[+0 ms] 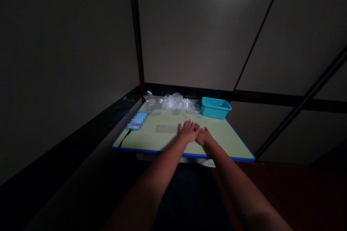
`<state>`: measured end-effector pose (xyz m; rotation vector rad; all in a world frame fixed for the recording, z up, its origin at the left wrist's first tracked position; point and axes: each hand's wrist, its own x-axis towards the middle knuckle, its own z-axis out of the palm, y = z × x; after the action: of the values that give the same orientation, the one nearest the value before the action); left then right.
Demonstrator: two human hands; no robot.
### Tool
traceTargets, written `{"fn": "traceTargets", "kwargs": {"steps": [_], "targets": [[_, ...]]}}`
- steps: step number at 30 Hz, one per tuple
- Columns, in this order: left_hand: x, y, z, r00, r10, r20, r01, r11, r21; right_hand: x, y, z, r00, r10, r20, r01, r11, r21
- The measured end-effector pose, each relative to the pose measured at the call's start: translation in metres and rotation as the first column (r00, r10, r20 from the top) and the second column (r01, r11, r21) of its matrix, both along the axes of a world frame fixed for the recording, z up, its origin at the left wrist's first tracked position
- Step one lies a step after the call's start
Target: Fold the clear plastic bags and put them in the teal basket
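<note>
My left hand point(188, 132) lies palm down over the middle of the small table, its fingers spread forward. Its fingertips are at the right end of a thin, flat, see-through rectangle point(166, 128), which looks like a plastic sheet or bag. Against its thumb side rests my right hand point(203, 136), overlapping it. The right thumb stands apart, while the other right fingers stretch forward and are partly covered by the left hand. Nothing can be made out in either hand; what may lie beneath them is hidden.
The pale yellow tabletop point(151, 140) has a blue rim. At its back lies a crumpled heap of clear plastic bags point(175, 104), with a turquoise basket point(214, 112) to the right. A blurred, light-blue object point(137, 120) with a black strap lies left. Wall panels stand behind and left.
</note>
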<state>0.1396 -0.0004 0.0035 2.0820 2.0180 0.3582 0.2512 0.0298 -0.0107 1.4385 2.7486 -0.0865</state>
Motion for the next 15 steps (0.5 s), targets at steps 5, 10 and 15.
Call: {"fn": "traceTargets", "kwargs": {"steps": [5, 10, 15], "targets": [[-0.004, 0.007, -0.008, 0.999, 0.041, 0.026, -0.040, 0.999, -0.020, 0.001, 0.001, -0.001, 1.000, -0.012, -0.017, 0.012, 1.000, -0.004], [-0.024, 0.001, -0.011, 0.993, 0.113, -0.039, -0.114, 0.993, -0.028, -0.002, -0.002, 0.001, 0.996, -0.077, -0.043, 0.075, 0.997, -0.035], [-0.053, 0.000, -0.012, 0.982, 0.166, -0.093, -0.171, 0.984, -0.051, -0.002, -0.003, 0.003, 0.997, -0.076, -0.029, 0.075, 0.997, -0.036]]}}
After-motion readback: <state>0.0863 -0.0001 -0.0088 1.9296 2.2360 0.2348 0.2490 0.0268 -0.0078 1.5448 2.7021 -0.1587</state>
